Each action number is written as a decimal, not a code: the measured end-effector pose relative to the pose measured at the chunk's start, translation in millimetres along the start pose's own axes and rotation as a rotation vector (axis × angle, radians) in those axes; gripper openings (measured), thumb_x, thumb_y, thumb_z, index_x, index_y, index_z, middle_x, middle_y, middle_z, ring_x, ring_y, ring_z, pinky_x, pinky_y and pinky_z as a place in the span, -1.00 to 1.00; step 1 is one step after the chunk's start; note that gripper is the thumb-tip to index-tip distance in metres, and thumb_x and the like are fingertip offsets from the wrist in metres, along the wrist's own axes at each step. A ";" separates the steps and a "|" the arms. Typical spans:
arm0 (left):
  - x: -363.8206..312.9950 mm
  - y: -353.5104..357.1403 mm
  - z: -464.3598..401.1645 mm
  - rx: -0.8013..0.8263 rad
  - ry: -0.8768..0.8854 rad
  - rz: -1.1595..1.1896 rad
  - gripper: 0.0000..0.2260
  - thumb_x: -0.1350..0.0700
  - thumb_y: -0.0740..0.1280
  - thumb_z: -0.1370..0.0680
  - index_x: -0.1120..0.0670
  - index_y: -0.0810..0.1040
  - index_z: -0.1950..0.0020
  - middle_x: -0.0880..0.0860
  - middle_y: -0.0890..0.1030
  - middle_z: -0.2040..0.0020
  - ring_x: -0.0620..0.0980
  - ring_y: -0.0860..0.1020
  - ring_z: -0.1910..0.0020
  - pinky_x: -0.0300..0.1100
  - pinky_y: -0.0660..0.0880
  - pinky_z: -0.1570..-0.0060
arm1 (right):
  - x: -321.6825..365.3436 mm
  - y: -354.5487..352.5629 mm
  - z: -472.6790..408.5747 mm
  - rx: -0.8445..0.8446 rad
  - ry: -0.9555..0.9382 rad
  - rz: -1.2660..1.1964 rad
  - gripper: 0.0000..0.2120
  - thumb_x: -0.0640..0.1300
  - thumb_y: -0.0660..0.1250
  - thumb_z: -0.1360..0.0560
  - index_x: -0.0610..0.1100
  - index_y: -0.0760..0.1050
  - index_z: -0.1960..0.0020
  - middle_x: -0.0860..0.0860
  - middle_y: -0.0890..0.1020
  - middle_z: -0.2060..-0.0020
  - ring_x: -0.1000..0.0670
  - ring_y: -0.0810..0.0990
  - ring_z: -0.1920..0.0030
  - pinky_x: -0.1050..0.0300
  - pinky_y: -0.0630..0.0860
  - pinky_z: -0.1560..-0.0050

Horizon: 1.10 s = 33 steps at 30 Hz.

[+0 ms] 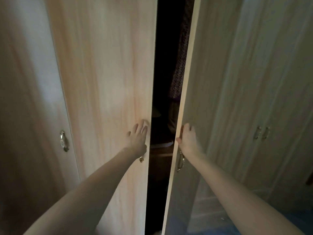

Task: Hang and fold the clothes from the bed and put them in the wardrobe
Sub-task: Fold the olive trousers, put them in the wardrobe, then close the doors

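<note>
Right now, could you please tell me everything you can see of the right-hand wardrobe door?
The right-hand wardrobe door is a tall, flat panel of pale wood-grain board, standing ajar with its light edge turned towards the camera beside a dark gap. A metal handle sits near that edge. The right hand holds the edge just above the handle, fingers on the face, thumb round the edge. A patterned garment hangs behind it.
</note>
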<state>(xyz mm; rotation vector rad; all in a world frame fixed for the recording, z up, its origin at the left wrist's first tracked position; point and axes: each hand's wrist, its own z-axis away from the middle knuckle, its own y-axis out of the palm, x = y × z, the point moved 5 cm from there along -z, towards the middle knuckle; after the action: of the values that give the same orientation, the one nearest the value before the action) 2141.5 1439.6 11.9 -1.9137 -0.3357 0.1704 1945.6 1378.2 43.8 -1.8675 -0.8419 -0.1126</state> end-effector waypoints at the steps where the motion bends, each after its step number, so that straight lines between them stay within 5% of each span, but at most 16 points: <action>1: 5.1 -0.9 -1.7 -0.028 -0.001 -0.009 -0.34 0.07 0.27 -0.57 0.06 0.00 -0.58 0.05 -0.22 -0.60 0.10 -0.06 -0.57 0.02 0.20 -0.44 | 5.6 6.5 -6.6 0.012 -0.022 0.020 -0.65 -0.13 0.35 -0.54 -0.16 0.31 -0.25 -0.09 0.45 -0.10 -0.09 0.57 0.02 0.16 0.36 0.18; 9: 35.7 17.3 -21.9 -0.037 0.056 -0.068 -0.14 0.22 0.22 -0.49 -0.19 -0.28 -0.55 -0.08 -0.42 -0.54 0.20 -0.22 -0.56 0.10 0.13 -0.48 | 24.0 59.6 -70.6 0.180 -0.091 -0.088 -0.69 -0.03 0.32 -0.56 -0.14 0.24 -0.13 -0.15 0.32 -0.10 -0.14 0.45 0.05 0.09 0.36 0.05; 17: 28.4 27.0 -58.2 0.008 -0.005 -0.139 -0.23 0.17 0.23 -0.51 -0.24 -0.12 -0.56 -0.06 -0.35 -0.57 0.21 -0.20 -0.55 0.07 0.36 -0.30 | 22.0 88.5 -117.0 0.150 -0.211 -0.008 -0.74 0.01 0.34 -0.52 -0.06 0.28 -0.01 -0.13 0.38 0.03 -0.22 0.54 0.15 -0.07 0.50 0.05; 20: 29.7 34.0 -70.7 0.028 -0.040 -0.181 -0.23 0.16 0.24 -0.51 -0.25 -0.13 -0.56 -0.05 -0.38 -0.55 0.23 -0.22 -0.54 0.11 0.31 -0.32 | 26.6 101.8 -128.6 0.135 -0.184 0.021 -0.74 0.02 0.33 -0.53 -0.07 0.29 -0.05 -0.13 0.37 0.00 -0.21 0.52 0.09 0.01 0.41 0.15; 25: 30.6 42.2 -90.7 0.072 -0.073 -0.209 -0.21 0.18 0.25 -0.51 -0.22 -0.14 -0.56 -0.05 -0.40 -0.54 0.24 -0.23 -0.53 0.18 0.27 -0.35 | 33.9 123.4 -152.1 0.109 -0.150 0.026 -0.71 0.04 0.29 -0.54 -0.09 0.31 -0.15 -0.18 0.36 -0.09 -0.24 0.47 -0.05 -0.04 0.44 0.03; 33: 36.5 63.9 -115.5 0.043 -0.088 -0.249 -0.19 0.15 0.28 -0.53 -0.16 -0.20 -0.57 -0.01 -0.48 -0.50 0.30 -0.27 -0.52 0.16 0.28 -0.36 | 37.3 145.3 -176.7 0.066 -0.148 0.043 -0.71 0.00 0.27 -0.57 -0.11 0.29 -0.18 -0.20 0.33 -0.12 -0.22 0.48 -0.02 0.03 0.41 0.15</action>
<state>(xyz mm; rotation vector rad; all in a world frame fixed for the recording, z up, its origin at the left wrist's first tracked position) 2217.7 1327.1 -4.5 -1.8072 -0.6205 0.0948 2111.3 1216.8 28.6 -1.8469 -0.8950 0.0797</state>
